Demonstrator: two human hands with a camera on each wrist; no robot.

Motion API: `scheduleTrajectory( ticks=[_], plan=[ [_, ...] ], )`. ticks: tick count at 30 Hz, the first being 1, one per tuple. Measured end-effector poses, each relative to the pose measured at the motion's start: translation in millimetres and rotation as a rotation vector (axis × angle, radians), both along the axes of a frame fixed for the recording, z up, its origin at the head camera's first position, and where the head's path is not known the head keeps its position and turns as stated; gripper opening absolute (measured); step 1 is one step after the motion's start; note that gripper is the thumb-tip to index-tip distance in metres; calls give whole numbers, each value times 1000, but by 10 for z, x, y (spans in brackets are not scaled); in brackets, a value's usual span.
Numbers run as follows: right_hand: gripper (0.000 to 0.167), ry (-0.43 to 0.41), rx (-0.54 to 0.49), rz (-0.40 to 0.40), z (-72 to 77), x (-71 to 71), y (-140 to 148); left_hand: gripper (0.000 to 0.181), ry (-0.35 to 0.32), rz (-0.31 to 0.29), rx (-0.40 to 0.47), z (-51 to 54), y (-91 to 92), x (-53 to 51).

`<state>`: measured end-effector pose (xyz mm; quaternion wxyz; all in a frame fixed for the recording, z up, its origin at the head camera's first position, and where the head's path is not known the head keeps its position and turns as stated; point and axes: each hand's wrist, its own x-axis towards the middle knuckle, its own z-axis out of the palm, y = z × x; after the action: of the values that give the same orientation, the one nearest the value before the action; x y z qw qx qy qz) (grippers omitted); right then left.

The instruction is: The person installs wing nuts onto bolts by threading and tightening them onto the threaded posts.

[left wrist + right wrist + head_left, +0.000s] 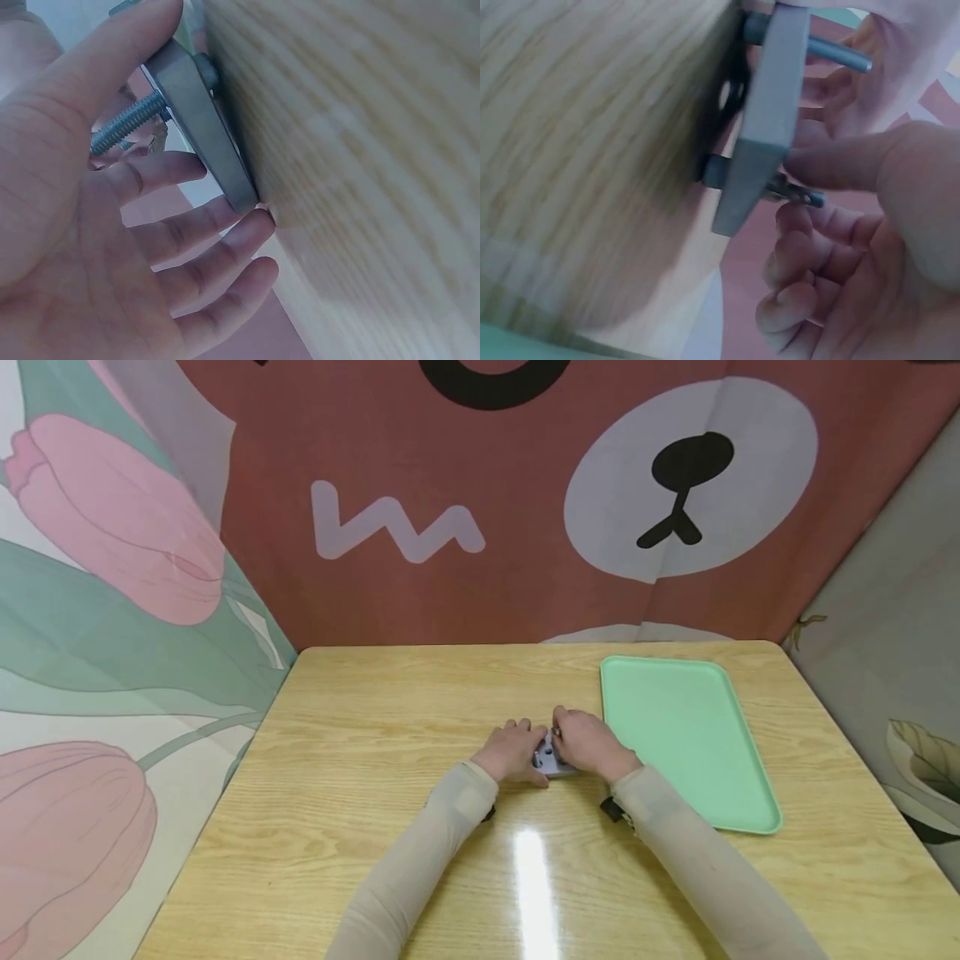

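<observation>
A small grey metal plate (553, 768) stands just above the wooden table on the heads of bolts that pass up through it. My left hand (513, 752) grips the plate from the left, thumb on its near side and fingertips along the far side. One threaded bolt (124, 126) rises near the left palm. On the right, my right hand (592, 745) pinches a small shiny nut (784, 190) on another bolt between thumb and index finger. The nut's exact shape is partly hidden by the fingers. Another bolt (844, 54) sticks up at the plate's other end.
A light green tray (682, 735) lies on the wooden table (360, 727) just right of my right hand. Patterned cloths hang behind the table (420, 593) and along both sides. Dark straps sit at both wrists.
</observation>
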<state>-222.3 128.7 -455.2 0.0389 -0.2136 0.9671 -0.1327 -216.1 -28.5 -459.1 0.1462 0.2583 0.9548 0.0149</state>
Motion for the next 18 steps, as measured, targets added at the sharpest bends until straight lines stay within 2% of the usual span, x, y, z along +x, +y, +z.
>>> scheduleTrajectory(
  ticks=[5, 9, 18],
  plan=[
    [21, -22, -10, 37, 28, 15, -18, 81, -8, -1, -10, 6, -6, 9],
    [17, -38, 3, 57, 31, 18, -27, 83, -10, 2, -13, 6, -11, 11],
    [8, -12, 55, 9, 29, -6, -17, 78, -1, -4, -4, 16, -10, -6]
  ],
)
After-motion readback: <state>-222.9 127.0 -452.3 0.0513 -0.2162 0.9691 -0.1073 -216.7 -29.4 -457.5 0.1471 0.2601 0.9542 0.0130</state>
